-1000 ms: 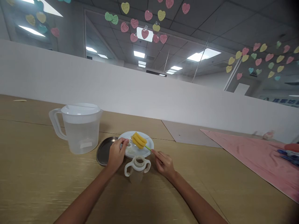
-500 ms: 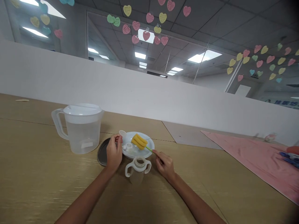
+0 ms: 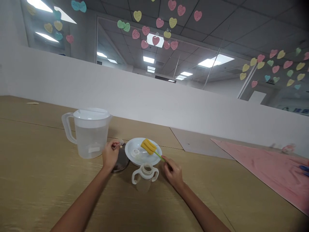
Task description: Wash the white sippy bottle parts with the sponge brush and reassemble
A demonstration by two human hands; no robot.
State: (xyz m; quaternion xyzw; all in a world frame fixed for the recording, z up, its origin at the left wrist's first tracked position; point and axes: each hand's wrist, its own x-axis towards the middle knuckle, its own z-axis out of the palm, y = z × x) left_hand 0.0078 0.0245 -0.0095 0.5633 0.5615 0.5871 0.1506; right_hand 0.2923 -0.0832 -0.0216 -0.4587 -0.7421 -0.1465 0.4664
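Observation:
My left hand (image 3: 110, 156) is closed in a pinch on a small translucent cap (image 3: 121, 141). It is over the dark round tray (image 3: 121, 163), part of which it covers. My right hand (image 3: 174, 173) grips the green handle of a sponge brush (image 3: 148, 146), whose yellow sponge head is over the white plate (image 3: 129, 161). On that plate lies a small white ring-shaped part (image 3: 135, 152). Nearer to me, between my forearms, a two-handled baby bottle (image 3: 144, 183) stands upright without a lid, its neck showing at the top.
At the left stands a large clear lidded pitcher (image 3: 91, 138). A pink cloth (image 3: 263, 167) covers the table's right side, with a blue object (image 3: 304, 169) at its edge. Behind the table runs a white partition (image 3: 145, 100) with glass above it.
My left hand has moved left with the cap, from the plate's edge to the tray. The sponge brush remains in my right hand above the plate. The view has shifted slightly.

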